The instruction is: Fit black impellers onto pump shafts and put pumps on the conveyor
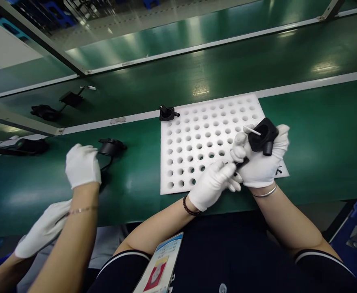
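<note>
My right hand (259,171), in a white glove, is closed around a black plastic housing (267,132) with a short round tube pointing down. A thin white piece (252,130) sticks out of the housing's opening toward the left. Just below it, my gloved left hand (212,183) pinches a small dark part (242,165), which the fingers mostly hide. Both hands are over the right side of a white foam tray (166,158) with rows of round holes. A similar black housing (167,114) rests at the tray's far left corner.
Left of me, a co-worker's gloved hand (82,165) is beside a black part with a cable (111,147); their other hand (46,228) is lower. More black parts lie at the left (22,146) and on the green surface beyond the white rail (46,112).
</note>
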Motion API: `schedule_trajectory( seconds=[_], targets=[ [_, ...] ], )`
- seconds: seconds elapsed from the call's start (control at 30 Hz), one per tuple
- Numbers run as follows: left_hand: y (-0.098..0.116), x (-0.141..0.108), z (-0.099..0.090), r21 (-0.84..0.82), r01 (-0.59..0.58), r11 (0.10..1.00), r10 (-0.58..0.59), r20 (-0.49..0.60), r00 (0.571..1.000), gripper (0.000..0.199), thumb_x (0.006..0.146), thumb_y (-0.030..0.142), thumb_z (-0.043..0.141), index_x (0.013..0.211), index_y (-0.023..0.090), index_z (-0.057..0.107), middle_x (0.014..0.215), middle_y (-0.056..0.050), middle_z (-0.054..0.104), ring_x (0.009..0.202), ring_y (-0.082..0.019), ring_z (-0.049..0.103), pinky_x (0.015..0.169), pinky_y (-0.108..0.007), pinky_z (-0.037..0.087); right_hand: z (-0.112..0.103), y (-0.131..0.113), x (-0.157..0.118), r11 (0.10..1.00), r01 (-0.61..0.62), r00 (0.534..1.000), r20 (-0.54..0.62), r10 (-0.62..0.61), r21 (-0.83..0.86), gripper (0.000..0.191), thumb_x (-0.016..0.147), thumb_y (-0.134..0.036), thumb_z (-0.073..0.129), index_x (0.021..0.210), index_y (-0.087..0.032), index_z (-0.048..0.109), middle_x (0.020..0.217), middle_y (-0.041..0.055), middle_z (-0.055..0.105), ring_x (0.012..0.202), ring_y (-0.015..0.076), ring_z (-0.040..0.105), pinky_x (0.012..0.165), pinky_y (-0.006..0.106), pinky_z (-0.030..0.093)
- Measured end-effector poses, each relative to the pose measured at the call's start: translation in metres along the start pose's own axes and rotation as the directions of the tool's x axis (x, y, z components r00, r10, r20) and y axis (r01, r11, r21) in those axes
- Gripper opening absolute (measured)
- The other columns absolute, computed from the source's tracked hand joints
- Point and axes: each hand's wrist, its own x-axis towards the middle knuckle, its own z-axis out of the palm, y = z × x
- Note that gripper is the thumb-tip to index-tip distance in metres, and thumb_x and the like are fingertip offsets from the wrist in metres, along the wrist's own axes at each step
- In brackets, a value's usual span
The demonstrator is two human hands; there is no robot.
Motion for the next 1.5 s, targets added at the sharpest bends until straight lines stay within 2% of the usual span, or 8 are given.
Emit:
schedule_trajectory(
  seconds=[0.07,0.13,0.27,0.5,0.6,1.0,1.13,1.5],
  targets=[
    [-0.005,0.001,-0.003,0.476,-0.312,0.822,0.420,-0.137,0.897,0.030,0.083,0.044,0.070,0.094,0.018,0.059,0.078,-0.004,0.067,0.069,-0.015,0.065,0.065,-0.026,0.052,0.005,0.003,-0.003,1.000,-0.002,0.999,-0.035,0.001,-0.005,0.054,0.073,-0.076,0.064,0.079,-0.023,0.062,0.065,-0.0014,0.058,0.039,0.0072,0.027,0.036,0.022,0.018],
    [-0.010,0.004,-0.010,0.817,-0.466,0.339,0.791,0.020,0.612,0.017,0.082,0.027,0.070,0.092,0.019,0.060,0.078,-0.003,0.066,0.072,-0.016,0.064,0.069,-0.027,0.052,0.009,0.002,-0.004,0.999,-0.039,0.996,-0.083,0.041,0.024,0.056,0.076,-0.077,0.059,0.079,-0.021,0.061,0.062,-0.0014,0.056,0.038,0.0056,0.020,0.035,0.021,0.012],
    [-0.009,0.008,-0.022,0.832,-0.515,-0.207,0.886,0.382,0.262,0.022,0.079,0.005,0.062,0.095,0.019,0.058,0.080,-0.002,0.067,0.071,-0.014,0.062,0.068,-0.026,0.050,0.012,-0.005,0.000,0.973,-0.208,0.971,-0.104,0.217,0.097,0.059,0.082,-0.078,0.050,0.079,-0.020,0.059,0.059,-0.0022,0.053,0.039,0.0040,0.014,0.035,0.019,0.010],
    [0.001,-0.003,-0.020,0.317,-0.470,0.824,0.519,-0.089,0.850,0.025,0.082,0.025,0.071,0.103,0.018,0.060,0.094,-0.005,0.067,0.083,-0.015,0.065,0.075,-0.028,0.053,0.000,0.000,0.004,0.935,-0.343,0.936,0.119,0.332,0.090,0.055,0.079,-0.072,0.061,0.085,-0.017,0.063,0.058,-0.0045,0.050,0.040,0.0038,0.009,0.033,0.021,0.009],
    [-0.007,0.000,-0.019,0.002,-0.361,0.933,0.358,-0.127,0.925,0.040,0.072,0.033,0.085,0.098,0.019,0.059,0.097,-0.002,0.064,0.088,-0.015,0.063,0.080,-0.027,0.053,-0.002,0.007,0.001,0.977,-0.205,0.969,0.152,0.194,0.056,0.053,0.078,-0.071,0.064,0.083,-0.018,0.065,0.061,-0.0031,0.052,0.041,0.0039,0.012,0.034,0.020,0.011],
    [-0.011,0.004,-0.031,-0.048,-0.527,0.849,0.523,-0.078,0.849,0.039,0.085,0.031,0.077,0.115,0.022,0.054,0.110,-0.007,0.066,0.109,-0.025,0.068,0.090,-0.040,0.059,-0.004,-0.009,-0.010,0.968,0.020,0.990,0.142,0.017,-0.250,0.035,0.088,-0.062,0.059,0.094,-0.031,0.073,0.110,-0.0006,0.068,0.051,0.0060,0.032,0.041,0.021,0.026],
    [-0.013,0.003,-0.034,0.396,-0.650,0.648,0.725,-0.059,0.687,0.050,0.092,0.023,0.066,0.137,0.025,0.044,0.111,-0.007,0.067,0.105,-0.020,0.069,0.094,-0.036,0.058,-0.010,-0.007,-0.024,0.936,0.147,0.962,0.266,-0.060,-0.321,0.030,0.089,-0.059,0.061,0.101,-0.033,0.070,0.125,-0.0006,0.066,0.048,0.0054,0.045,0.039,0.022,0.034],
    [-0.005,-0.003,-0.041,0.750,-0.600,0.278,0.821,0.138,0.553,0.076,0.100,0.021,0.052,0.161,0.027,0.008,0.121,-0.010,0.069,0.110,-0.019,0.068,0.098,-0.033,0.058,-0.037,0.010,-0.035,0.502,0.586,0.808,0.504,-0.305,-0.636,0.048,0.081,-0.045,0.080,0.121,-0.027,0.062,0.126,0.0100,0.066,0.083,0.0216,0.072,0.077,0.039,0.062]
  ],
)
